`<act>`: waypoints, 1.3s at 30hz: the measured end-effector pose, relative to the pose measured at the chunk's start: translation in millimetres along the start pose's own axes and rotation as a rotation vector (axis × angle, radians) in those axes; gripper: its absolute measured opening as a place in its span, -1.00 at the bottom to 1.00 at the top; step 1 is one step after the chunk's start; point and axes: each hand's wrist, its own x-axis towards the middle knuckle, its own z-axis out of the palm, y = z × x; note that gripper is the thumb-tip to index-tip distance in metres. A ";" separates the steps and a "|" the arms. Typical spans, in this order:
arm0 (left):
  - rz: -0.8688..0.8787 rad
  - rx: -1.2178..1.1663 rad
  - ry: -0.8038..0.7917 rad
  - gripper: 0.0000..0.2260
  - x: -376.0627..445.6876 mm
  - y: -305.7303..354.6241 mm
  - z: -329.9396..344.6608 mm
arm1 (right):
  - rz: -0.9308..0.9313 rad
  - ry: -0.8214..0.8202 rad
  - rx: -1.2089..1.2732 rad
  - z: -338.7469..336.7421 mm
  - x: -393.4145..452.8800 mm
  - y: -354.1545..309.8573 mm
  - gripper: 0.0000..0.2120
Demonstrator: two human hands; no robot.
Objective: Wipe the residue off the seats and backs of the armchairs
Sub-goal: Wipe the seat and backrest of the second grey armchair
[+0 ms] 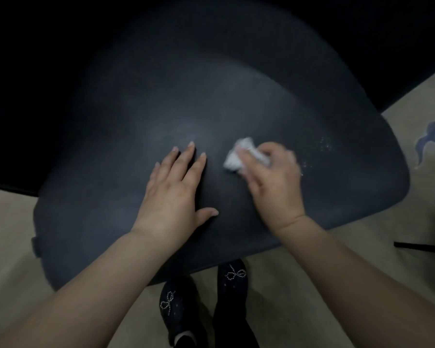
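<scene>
Gripping tissue (239, 156) (left hand (176, 189) flat)

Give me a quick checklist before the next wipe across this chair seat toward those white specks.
1. Crumpled white wipe gripped by right hand: ok.
2. Left hand flat on the seat, bracing it: ok.
3. White specks lie right of the wipe, not yet wiped: not ok.
4. Path from wipe to specks unobstructed: ok.
5. Clean side left on the wipe: cannot tell.
6. Chair back residue, too dark: cannot tell.

One armchair (161, 96), one white wipe (232, 163), two hands, two shoes.
</scene>
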 end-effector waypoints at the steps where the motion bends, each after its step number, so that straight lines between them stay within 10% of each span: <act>1: 0.012 0.008 -0.004 -0.07 5.3 5.4 0.8 | 0.092 0.051 -0.023 -6.8 2.5 17.1 -0.64; 11: 0.089 0.046 -0.030 -0.03 46.9 52.4 1.9 | 0.067 0.019 0.033 -21.2 -5.2 47.8 -0.65; 16: 0.101 0.077 -0.063 0.00 62.8 65.2 1.4 | 0.372 0.185 -0.022 -39.3 -2.5 94.0 -0.64; 23: 0.127 0.040 -0.088 0.05 91.5 83.8 -0.4 | 0.037 -0.014 0.048 -33.8 18.0 78.5 -0.65; 29: 0.081 0.076 -0.188 0.16 110.7 72.6 -7.0 | 0.413 0.164 -0.023 -48.4 28.5 127.0 -0.64; 39: 0.096 0.104 -0.191 0.21 112.5 73.3 -4.6 | 0.236 0.081 -0.030 -41.5 39.5 113.8 -0.64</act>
